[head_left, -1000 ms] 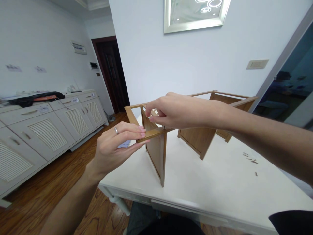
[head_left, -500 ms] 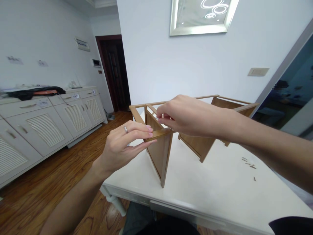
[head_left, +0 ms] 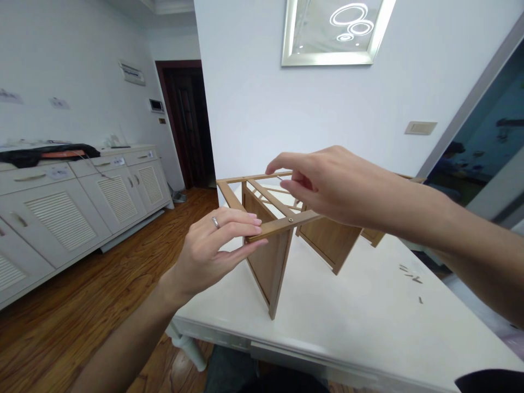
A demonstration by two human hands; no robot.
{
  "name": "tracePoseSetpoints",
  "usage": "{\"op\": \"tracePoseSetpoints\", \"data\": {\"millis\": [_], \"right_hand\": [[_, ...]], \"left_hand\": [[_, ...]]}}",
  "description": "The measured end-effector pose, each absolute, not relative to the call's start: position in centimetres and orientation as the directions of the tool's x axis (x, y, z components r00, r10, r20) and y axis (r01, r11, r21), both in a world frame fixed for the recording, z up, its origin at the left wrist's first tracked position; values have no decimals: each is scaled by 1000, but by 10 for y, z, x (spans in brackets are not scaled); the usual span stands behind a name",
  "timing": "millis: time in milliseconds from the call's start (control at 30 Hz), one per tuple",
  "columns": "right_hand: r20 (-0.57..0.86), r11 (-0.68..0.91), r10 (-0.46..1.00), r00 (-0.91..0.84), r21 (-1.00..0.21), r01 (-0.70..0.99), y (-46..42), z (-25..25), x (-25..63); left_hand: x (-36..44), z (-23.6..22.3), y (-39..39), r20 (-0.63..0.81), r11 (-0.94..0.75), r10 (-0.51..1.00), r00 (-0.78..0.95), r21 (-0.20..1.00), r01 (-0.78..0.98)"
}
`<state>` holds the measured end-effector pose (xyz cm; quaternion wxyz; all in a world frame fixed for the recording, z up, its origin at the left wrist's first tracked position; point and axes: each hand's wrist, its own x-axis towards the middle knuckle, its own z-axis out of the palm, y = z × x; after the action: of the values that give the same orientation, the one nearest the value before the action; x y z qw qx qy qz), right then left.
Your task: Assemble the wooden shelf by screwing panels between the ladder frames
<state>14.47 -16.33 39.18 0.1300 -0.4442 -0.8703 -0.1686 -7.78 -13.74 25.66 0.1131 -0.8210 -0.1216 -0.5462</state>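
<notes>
A brown wooden frame (head_left: 273,226) with upright panels (head_left: 268,267) stands on the white table. My left hand (head_left: 221,237), with a ring on one finger, grips its near left corner, fingers on top of the rail and thumb beneath. Over the frame's top, to the right of that corner, hovers my right hand (head_left: 323,183). Its index finger reaches forward, apart from the thumb, and the other fingers are curled. A thin tip of something shows by the thumb, too small to name. A small round fitting (head_left: 291,220) sits in the front rail where the crossbar (head_left: 272,199) meets it.
Several small brown pieces (head_left: 415,278) lie on the right side of the white table (head_left: 347,316). A white cabinet (head_left: 82,202) stands along the left wall. Behind the table is a wall with a framed picture (head_left: 327,59). At far right a person is partly visible through an opening.
My right hand has lifted off the rail and moved slightly right, its index finger opening away from the thumb. The fitting it covered now shows. My left hand keeps its hold on the corner.
</notes>
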Motion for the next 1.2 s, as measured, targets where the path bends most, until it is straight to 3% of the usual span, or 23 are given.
{"op": "tracePoseSetpoints", "data": {"millis": [167, 400, 500, 633, 767, 1033, 1200], "right_hand": [[446, 482, 756, -480, 117, 868, -180, 379, 185], [649, 285, 743, -166, -82, 955, -225, 333, 232], [704, 187, 706, -80, -76, 979, -241, 309, 245], [750, 142, 650, -126, 44, 989, -257, 280, 256], [741, 177, 643, -194, 103, 979, -266, 255, 257], [672, 239, 723, -160, -26, 971, -264, 219, 258], [705, 319, 686, -180, -69, 945, -251, 190, 291]], "left_hand": [[-78, 261, -131, 911, -951, 51, 410, -81, 299], [-70, 269, -102, 878, -986, -34, 478, -108, 127], [-65, 275, -93, 836, -994, -24, 548, -80, 78], [-64, 284, -90, 709, -995, 44, 704, -35, 97], [-69, 285, -89, 650, -991, 1, 760, -100, 87], [-67, 281, -82, 671, -970, -123, 731, -236, 54], [-68, 275, -82, 724, -973, -72, 686, -202, 111]]}}
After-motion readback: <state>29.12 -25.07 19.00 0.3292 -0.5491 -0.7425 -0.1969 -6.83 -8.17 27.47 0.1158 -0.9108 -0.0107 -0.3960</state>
